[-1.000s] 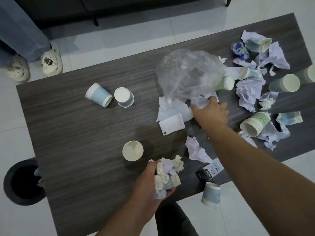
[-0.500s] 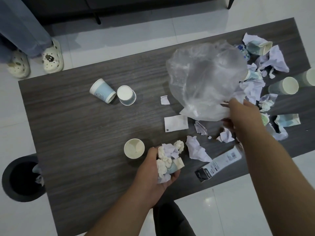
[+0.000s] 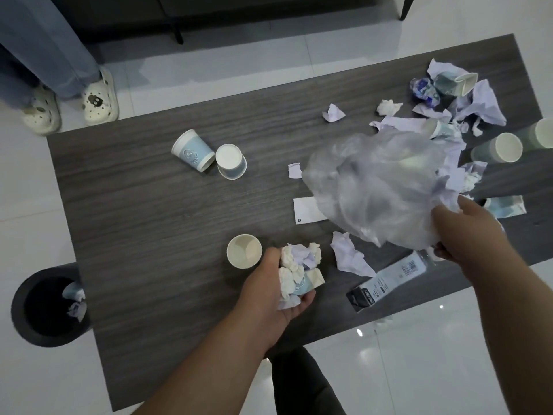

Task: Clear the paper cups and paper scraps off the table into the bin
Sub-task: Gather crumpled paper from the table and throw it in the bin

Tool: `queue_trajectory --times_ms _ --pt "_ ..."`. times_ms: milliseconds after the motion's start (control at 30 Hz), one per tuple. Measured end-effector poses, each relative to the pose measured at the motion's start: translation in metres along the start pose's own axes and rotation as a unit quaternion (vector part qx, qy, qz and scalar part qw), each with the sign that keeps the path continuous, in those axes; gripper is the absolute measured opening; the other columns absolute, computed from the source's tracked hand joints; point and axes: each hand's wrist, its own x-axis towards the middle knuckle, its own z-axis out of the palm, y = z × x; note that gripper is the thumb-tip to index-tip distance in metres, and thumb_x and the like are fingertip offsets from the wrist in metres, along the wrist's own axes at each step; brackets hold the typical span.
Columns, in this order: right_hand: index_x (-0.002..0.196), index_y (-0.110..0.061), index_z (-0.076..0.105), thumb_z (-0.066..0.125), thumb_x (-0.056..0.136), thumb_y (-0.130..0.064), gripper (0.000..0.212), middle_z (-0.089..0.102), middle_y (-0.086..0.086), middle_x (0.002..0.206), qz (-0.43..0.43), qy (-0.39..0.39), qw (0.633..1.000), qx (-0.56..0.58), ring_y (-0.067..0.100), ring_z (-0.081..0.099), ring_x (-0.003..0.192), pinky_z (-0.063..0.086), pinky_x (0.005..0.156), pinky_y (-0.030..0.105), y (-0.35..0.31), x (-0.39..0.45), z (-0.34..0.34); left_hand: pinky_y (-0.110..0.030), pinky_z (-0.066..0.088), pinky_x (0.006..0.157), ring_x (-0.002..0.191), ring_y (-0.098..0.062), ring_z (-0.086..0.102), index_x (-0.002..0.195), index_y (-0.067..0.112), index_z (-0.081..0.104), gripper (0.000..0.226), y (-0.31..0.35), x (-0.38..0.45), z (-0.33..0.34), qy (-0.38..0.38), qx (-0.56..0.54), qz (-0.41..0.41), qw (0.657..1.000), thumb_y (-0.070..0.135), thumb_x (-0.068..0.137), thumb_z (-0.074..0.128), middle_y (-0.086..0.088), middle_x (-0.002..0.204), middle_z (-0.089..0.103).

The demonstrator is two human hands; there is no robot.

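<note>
My left hand (image 3: 270,287) grips a squashed paper cup stuffed with crumpled scraps (image 3: 299,269) just above the table's near edge. My right hand (image 3: 469,232) holds a clear plastic bag (image 3: 374,187) lifted over the table's right half. An upright empty cup (image 3: 244,251) stands beside my left hand. Two blue cups (image 3: 193,150) (image 3: 231,161) lie further back. A heap of cups and purple-white paper scraps (image 3: 466,106) covers the far right. Loose scraps (image 3: 348,256) (image 3: 332,112) lie about the middle. The black bin (image 3: 45,307) stands on the floor at the table's left end.
The dark wood table (image 3: 149,229) fills the view. A black and white packet (image 3: 389,281) lies at the near edge. A white card (image 3: 306,210) lies under the bag. Another person's legs and white clogs (image 3: 98,100) stand at the far left.
My right hand has drawn the plastic bag to the right and nearer me, uncovering scraps and a card beneath. My left hand keeps hold of the stuffed cup in much the same place.
</note>
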Motion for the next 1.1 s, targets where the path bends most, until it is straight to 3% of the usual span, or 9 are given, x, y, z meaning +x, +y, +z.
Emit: queue_trajectory --times_ms 133,233,400,500,633,733,800,900,1100 --pt "0.131 -0.006 0.063 0.063 0.097 -0.022 0.038 0.062 0.004 0.086 0.039 -0.014 0.995 0.087 0.019 0.062 0.067 0.056 0.058 0.032 0.002 -0.01 -0.014 -0.04 0.065 0.083 0.086 -0.023 0.081 0.111 0.013 0.084 0.032 -0.002 -0.005 -0.006 -0.009 0.002 0.004 1.0 0.037 0.098 0.067 -0.009 0.109 0.085" --pt "0.139 -0.014 0.062 0.08 0.092 -0.035 0.054 0.07 0.004 0.101 -0.006 -0.04 0.997 0.067 0.012 0.069 0.071 0.06 0.055 0.027 0.0 -0.022 -0.022 -0.041 0.065 0.084 0.084 -0.023 0.082 0.097 0.015 0.088 0.032 -0.004 -0.009 -0.01 -0.014 0.006 0.013 1.0 0.039 0.097 0.067 -0.009 0.11 0.084" --pt "0.151 -0.053 0.039 0.088 0.051 -0.084 0.116 0.065 0.0 0.14 -0.118 -0.019 0.991 -0.059 0.031 0.078 0.092 0.065 0.077 0.057 -0.011 -0.046 -0.03 -0.04 0.066 0.08 0.087 -0.022 0.082 0.108 0.015 0.084 0.03 0.001 -0.02 -0.017 -0.04 0.016 0.035 0.998 0.039 0.098 0.068 -0.01 0.113 0.084" --pt "0.141 -0.063 0.04 0.076 0.047 -0.099 0.107 0.069 -0.009 0.128 -0.149 0.015 0.985 -0.081 0.032 0.076 0.1 0.065 0.071 0.054 -0.011 -0.048 -0.033 -0.039 0.066 0.077 0.094 -0.024 0.081 0.124 0.012 0.077 0.036 0.004 -0.027 -0.022 -0.042 0.005 0.043 0.998 0.036 0.099 0.071 -0.012 0.119 0.082" --pt "0.127 -0.078 0.047 0.069 0.057 -0.101 0.077 0.06 -0.047 0.11 -0.179 0.027 0.982 -0.05 0.023 0.073 0.109 0.061 0.082 0.066 -0.018 -0.049 -0.037 -0.036 0.064 0.073 0.095 -0.025 0.077 0.13 0.01 0.075 0.037 0.008 -0.032 -0.032 -0.045 0.002 0.05 0.998 0.033 0.101 0.07 -0.012 0.121 0.081" --pt "0.14 -0.064 0.052 0.084 0.052 -0.09 0.097 0.069 -0.017 0.134 -0.198 -0.003 0.98 -0.031 0.022 0.077 0.105 0.062 0.077 0.065 -0.02 -0.073 -0.031 -0.041 0.06 0.086 0.097 -0.029 0.075 0.118 0.01 0.078 0.029 0.005 -0.034 -0.043 -0.048 0.001 0.057 0.997 0.033 0.101 0.069 -0.014 0.116 0.081" --pt "0.141 -0.07 0.047 0.09 0.059 -0.079 0.093 0.062 -0.015 0.145 -0.248 -0.005 0.968 -0.02 0.014 0.073 0.113 0.058 0.082 0.068 -0.03 -0.085 -0.022 -0.046 0.053 0.093 0.097 -0.031 0.072 0.112 0.011 0.08 0.028 0.006 -0.033 -0.05 -0.042 0.008 0.066 0.997 0.034 0.101 0.069 -0.015 0.11 0.08" --pt "0.131 -0.05 0.065 0.089 0.053 -0.073 0.084 0.074 -0.005 0.123 -0.199 -0.058 0.977 0.049 0.013 0.079 0.093 0.067 0.07 0.037 -0.036 -0.096 0.01 -0.044 0.056 0.09 0.093 -0.028 0.073 0.119 0.01 0.079 0.03 0.0 -0.034 -0.059 -0.056 0.009 0.065 0.996 0.032 0.102 0.069 -0.016 0.109 0.079" --pt "0.121 -0.033 0.072 0.103 0.056 -0.05 0.074 0.08 0.001 0.114 -0.076 -0.118 0.973 0.182 0.027 0.08 0.1 0.066 0.08 0.053 -0.024 -0.086 0.053 -0.038 0.062 0.081 0.091 -0.022 0.077 0.122 0.011 0.08 0.032 -0.009 -0.03 -0.062 -0.132 0.001 0.066 0.989 0.034 0.103 0.068 -0.012 0.117 0.08"
